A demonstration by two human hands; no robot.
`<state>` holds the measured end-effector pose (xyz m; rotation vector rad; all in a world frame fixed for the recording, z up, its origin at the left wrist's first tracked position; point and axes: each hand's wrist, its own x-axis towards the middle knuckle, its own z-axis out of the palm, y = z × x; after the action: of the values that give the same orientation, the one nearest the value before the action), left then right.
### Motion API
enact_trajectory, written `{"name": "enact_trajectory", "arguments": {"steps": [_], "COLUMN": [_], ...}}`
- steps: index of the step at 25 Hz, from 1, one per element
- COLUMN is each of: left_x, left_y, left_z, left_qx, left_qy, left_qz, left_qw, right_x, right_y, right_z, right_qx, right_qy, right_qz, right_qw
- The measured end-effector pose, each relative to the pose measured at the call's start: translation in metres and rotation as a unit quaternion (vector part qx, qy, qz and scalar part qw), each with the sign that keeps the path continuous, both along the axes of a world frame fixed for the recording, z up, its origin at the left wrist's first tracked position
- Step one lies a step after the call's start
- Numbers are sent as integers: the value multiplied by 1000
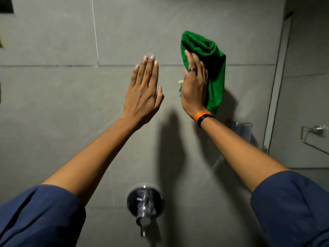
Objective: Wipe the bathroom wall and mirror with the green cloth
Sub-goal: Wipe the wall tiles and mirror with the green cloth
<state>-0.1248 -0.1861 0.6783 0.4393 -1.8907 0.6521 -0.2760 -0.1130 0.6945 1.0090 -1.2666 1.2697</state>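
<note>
The grey tiled bathroom wall fills the view. My right hand presses a bunched green cloth against the wall at the upper right of centre; the cloth sticks out above and to the right of the hand. My left hand is raised beside it, flat and empty with fingers straight, close to the wall; whether it touches is unclear. No mirror is in view.
A chrome tap juts from the wall low in the middle. A clear holder is mounted behind my right forearm. At the right, a glass partition edge and a chrome towel ring.
</note>
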Motion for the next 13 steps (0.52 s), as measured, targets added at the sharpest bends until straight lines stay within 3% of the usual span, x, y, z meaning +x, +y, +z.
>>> {"name": "enact_trajectory", "arguments": {"steps": [8,13], "left_x": [4,17], "left_y": [21,51], "left_z": [-219,-387], "left_qx": [163,318], "left_qy": [-84,-156], "left_qz": [-36,-37], "left_qw": [982,935], "right_x": [28,52], "right_y": [29,68], "right_z": [-226,-406], "right_qx": [162,295], "right_qy": [-108,-214], "right_qz": [39,87], "right_qw": [980,927]}}
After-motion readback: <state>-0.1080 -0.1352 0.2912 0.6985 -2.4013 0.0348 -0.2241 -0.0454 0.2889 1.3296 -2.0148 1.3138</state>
